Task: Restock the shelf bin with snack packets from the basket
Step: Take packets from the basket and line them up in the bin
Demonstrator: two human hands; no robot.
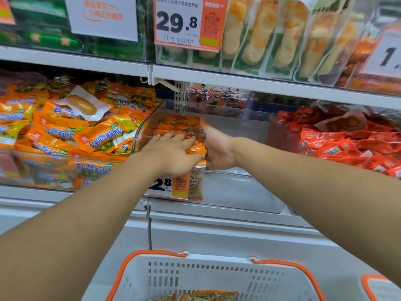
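Observation:
A clear plastic shelf bin (pixel 238 127) sits in the middle of the shelf. A stack of orange snack packets (pixel 180 124) lies in its left part. My left hand (pixel 171 153) rests flat on top of the stack, fingers straight. My right hand (pixel 217 146) is pressed against the stack's right side, thumb up, its fingers hidden behind the packets. The right part of the bin holds nothing. Below, a white basket (pixel 217 276) with orange handles holds more packets (pixel 208 296) at the bottom edge of the view.
Left of the bin lies a bin of orange corn-sausage packets (pixel 76 131); on the right is a bin of red packets (pixel 347 140). A price tag (pixel 169 185) hangs on the bin's front. The upper shelf carries pale snack bags (pixel 271 35) and a 29.8 price tag (pixel 186 22).

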